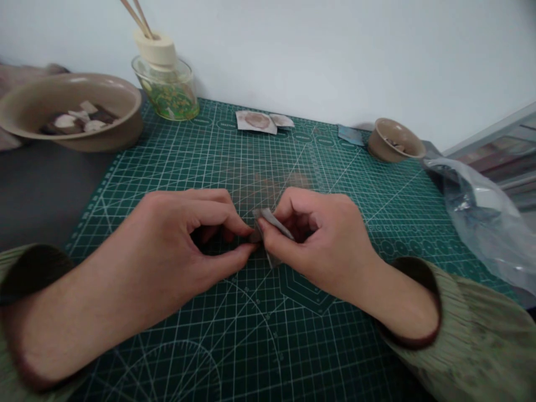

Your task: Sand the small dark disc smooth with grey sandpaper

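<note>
Both hands meet over the middle of the green cutting mat (176,167), forearms resting along its near edge. Left hand (188,245): thumb and forefinger pressed together on the left end of a grey paper slip (274,222). Right hand (322,240): thumb and forefinger clamped on the same slip from the other side, with a corner poking out below the thumb. The slip is held just above the mat, creased or folded; which of the two I cannot tell. My judgement is that the work wants the two pinches close together, fingertips nearly touching. That way the small piece bends only where intended and does not twist. Held low over the mat, it falls only a little way if it slips. Short, even pressure looks safer than a pull, because the slip looks thin. At the far left corner stands a large tan bowl (125,120) with pale and dark scraps in it, and beside it a glass reed diffuser (167,89). Flat paper pieces (256,120) lie along the far edge. A small tan bowl (383,146) sits at the far right corner. A clear plastic bag (477,218) lies off the right edge.
</note>
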Demonstrator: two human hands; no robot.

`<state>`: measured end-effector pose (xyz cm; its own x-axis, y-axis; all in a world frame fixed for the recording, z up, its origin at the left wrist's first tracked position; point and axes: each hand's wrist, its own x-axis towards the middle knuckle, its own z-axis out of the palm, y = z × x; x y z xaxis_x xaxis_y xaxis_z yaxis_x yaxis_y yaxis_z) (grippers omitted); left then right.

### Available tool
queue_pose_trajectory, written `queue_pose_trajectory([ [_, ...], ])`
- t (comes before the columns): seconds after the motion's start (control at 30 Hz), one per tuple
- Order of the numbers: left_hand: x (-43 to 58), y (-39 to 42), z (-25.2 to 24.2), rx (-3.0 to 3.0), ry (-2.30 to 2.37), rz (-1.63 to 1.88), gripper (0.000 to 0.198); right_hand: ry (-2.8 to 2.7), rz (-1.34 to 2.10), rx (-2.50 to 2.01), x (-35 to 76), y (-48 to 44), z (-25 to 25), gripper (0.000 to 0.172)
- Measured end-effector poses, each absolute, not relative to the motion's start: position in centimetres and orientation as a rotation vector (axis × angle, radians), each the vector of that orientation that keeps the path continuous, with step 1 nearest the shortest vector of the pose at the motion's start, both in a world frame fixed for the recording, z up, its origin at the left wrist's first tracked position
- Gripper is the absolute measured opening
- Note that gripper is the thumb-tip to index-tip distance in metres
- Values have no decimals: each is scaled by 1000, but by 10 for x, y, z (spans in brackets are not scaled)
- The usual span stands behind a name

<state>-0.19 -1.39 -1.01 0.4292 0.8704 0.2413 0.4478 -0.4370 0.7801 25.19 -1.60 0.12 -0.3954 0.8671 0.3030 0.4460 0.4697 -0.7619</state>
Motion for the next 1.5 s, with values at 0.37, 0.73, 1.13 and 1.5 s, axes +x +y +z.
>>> queue_pose_trajectory([
  [0.37, -1, -14, -7, 2011, 1136, 835, 21, -2009, 896, -1114, 250, -17, 4, 38],
  [0.73, -6, -14, -2, 2037, 1109, 920, 16, -2009, 555, -1420, 271, 2, -1, 27],
  [1.13, -9, -14, 0, 2392, 1026, 1055, 33, -1843, 347, -1294, 273, 3, -8, 15],
  [1.5, -22, -11, 12, 3021, 762, 657, 54, -1866, 346, -1243, 270, 3, -8, 11],
])
